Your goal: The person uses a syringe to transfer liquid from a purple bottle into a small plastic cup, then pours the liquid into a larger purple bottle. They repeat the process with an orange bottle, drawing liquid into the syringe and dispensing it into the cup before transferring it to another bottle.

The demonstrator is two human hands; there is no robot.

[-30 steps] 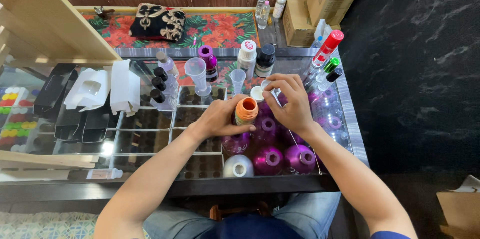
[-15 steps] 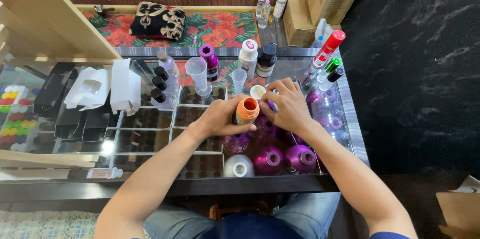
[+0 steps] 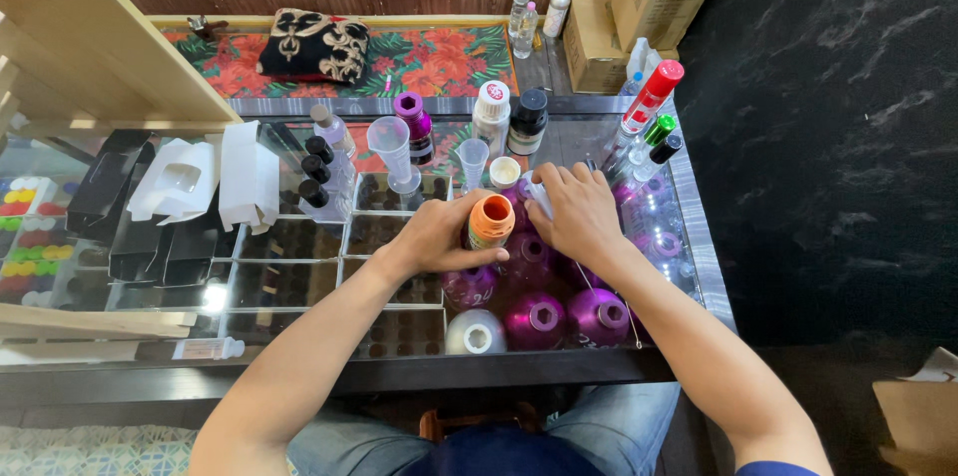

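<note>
The left hand point(image 3: 439, 235) is wrapped around an open orange-necked bottle point(image 3: 491, 221), holding it upright near the middle of the glass counter point(image 3: 689, 227). Just at its 3 o'clock, the right hand point(image 3: 579, 212) rests knuckles-up among the purple bottles point(image 3: 536, 316), fingers curled down around a small pale object point(image 3: 540, 197) that is too hidden to identify; whether it is truly pinched cannot be told. A small white cap point(image 3: 505, 173) lies at 12 o'clock of the orange bottle, close to the right fingertips. Farther at 12 o'clock stand a clear measuring cup point(image 3: 390, 142), a purple-capped bottle point(image 3: 412, 117) and a black-capped bottle point(image 3: 529, 117). White cartons point(image 3: 215, 177) sit at 9 o'clock.
</note>
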